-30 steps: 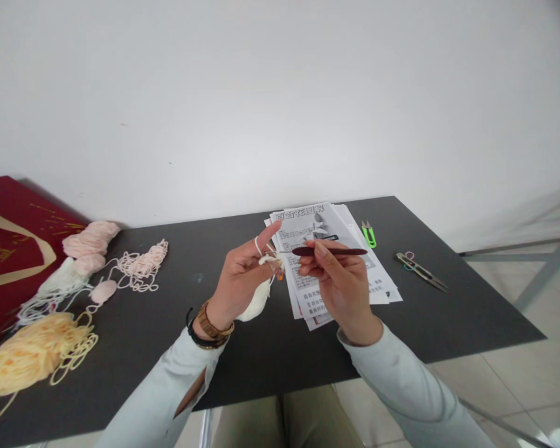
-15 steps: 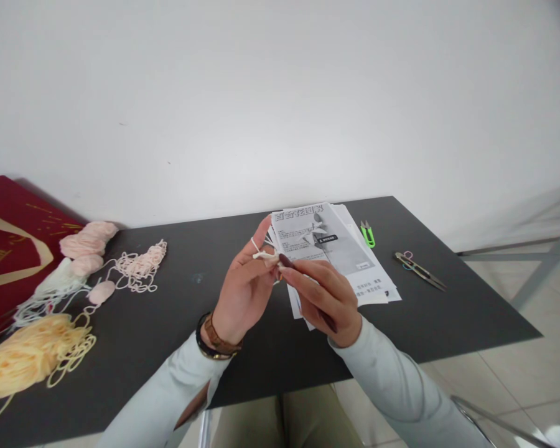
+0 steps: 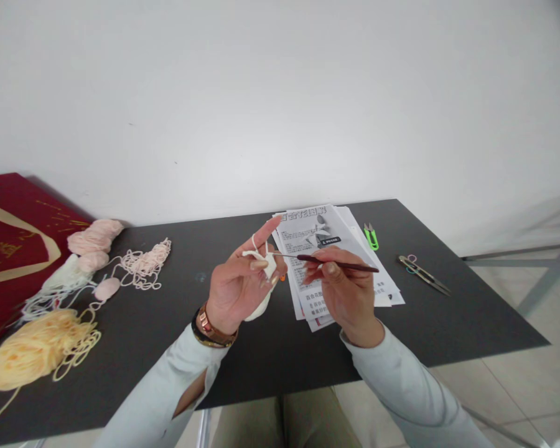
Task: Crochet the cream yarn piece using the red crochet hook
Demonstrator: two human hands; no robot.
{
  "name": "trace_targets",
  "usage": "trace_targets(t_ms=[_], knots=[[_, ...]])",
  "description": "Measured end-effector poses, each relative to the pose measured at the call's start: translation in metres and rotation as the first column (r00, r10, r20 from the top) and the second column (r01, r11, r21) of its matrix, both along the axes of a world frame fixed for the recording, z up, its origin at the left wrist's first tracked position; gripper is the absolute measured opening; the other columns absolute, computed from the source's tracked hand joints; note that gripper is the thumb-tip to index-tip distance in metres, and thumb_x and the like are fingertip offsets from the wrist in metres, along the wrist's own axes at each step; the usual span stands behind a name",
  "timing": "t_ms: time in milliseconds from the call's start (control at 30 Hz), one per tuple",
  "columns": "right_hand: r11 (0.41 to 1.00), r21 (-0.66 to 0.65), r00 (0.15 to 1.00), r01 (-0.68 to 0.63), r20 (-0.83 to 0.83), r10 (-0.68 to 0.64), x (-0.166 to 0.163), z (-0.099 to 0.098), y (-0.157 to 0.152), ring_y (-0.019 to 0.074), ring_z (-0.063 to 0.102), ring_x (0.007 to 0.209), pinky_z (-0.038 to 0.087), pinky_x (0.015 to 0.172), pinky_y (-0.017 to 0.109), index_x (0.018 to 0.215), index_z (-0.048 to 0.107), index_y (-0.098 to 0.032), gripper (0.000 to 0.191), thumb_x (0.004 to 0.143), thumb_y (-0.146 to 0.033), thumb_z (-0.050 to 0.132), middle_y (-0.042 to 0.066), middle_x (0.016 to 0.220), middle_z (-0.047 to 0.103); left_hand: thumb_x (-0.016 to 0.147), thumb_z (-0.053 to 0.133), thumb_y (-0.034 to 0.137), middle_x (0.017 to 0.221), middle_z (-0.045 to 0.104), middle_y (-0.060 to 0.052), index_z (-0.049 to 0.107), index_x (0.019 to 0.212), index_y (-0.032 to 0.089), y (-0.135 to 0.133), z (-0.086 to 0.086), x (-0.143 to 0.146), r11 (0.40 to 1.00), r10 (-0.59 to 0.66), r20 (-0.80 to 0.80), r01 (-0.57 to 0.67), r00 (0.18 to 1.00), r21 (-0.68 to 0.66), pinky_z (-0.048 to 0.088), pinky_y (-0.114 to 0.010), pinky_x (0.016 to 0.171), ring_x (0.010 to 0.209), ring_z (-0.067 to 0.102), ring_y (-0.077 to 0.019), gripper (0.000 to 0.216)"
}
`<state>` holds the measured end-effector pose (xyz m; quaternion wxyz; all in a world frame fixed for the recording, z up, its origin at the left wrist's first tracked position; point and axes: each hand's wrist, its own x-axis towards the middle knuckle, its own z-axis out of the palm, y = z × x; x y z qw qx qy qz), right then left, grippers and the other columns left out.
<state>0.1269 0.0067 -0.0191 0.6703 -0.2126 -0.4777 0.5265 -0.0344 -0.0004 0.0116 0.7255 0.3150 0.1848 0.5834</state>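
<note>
Between thumb and fingers, my left hand (image 3: 236, 283) pinches a small white crocheted piece (image 3: 270, 266). White yarn loops round its raised index finger, and a pale rounded bit shows below the palm. My right hand (image 3: 348, 289) grips a crochet hook (image 3: 340, 264) with a dark brown handle, held nearly level. The hook's thin metal shaft points left, its tip at the yarn by the white piece; whether it sits inside a loop I cannot tell. Under and behind my hands lie printed sheets (image 3: 308, 233) with a picture and text.
To the left are a yellow yarn skein (image 3: 32, 351), pink yarn balls (image 3: 96, 239), loose pink yarn (image 3: 147, 264) and white yarn (image 3: 58, 283), beside a dark red bag (image 3: 9, 230). Green thread snips (image 3: 371, 238) and metal snips (image 3: 424, 275) lie right on the black table (image 3: 471, 326).
My right hand has moved right and turned, so the hook now lies level with its shaft exposed. My left hand has opened out somewhat, showing more of the white piece.
</note>
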Motion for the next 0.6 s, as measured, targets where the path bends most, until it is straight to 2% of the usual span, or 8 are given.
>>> trace_targets(t_ms=[300,433,600], knots=[[0.997,-0.043,0.998,-0.062,-0.033,0.061,0.005,0.005,0.004,0.0123,0.066,0.058,0.06,0.049,0.024,0.083,0.076,-0.027,0.008,0.08,-0.033,0.074,0.001,0.073,0.071,0.061,0.059,0.014,0.044,0.038,0.004,0.068,0.118,0.015,-0.001,0.002,0.001,0.999,-0.048,-0.044,0.048,0.998,-0.011,0.024,-0.03,0.05,0.047,0.032,-0.0113,0.058],[0.996,0.015,0.996,-0.087,-0.025,0.087,0.009,0.006,0.007,0.0127,0.067,0.058,0.06,0.049,0.025,0.083,0.076,-0.026,0.006,0.081,-0.031,0.073,0.001,0.075,0.069,0.059,0.058,0.013,0.043,0.037,0.004,0.069,0.118,0.013,-0.002,0.002,0.001,0.996,-0.088,-0.025,0.087,0.996,-0.027,0.022,-0.03,0.049,0.046,0.031,-0.0113,0.06],[0.988,0.107,0.993,-0.108,0.069,0.101,0.018,0.006,0.01,0.0125,0.067,0.058,0.06,0.052,0.027,0.085,0.075,-0.025,0.008,0.085,-0.028,0.068,0.001,0.081,0.066,0.057,0.056,0.013,0.041,0.037,0.004,0.07,0.116,0.011,-0.001,0.002,0.0,0.991,-0.126,-0.031,0.124,0.992,-0.054,0.022,-0.03,0.049,0.045,0.03,-0.0109,0.06]])
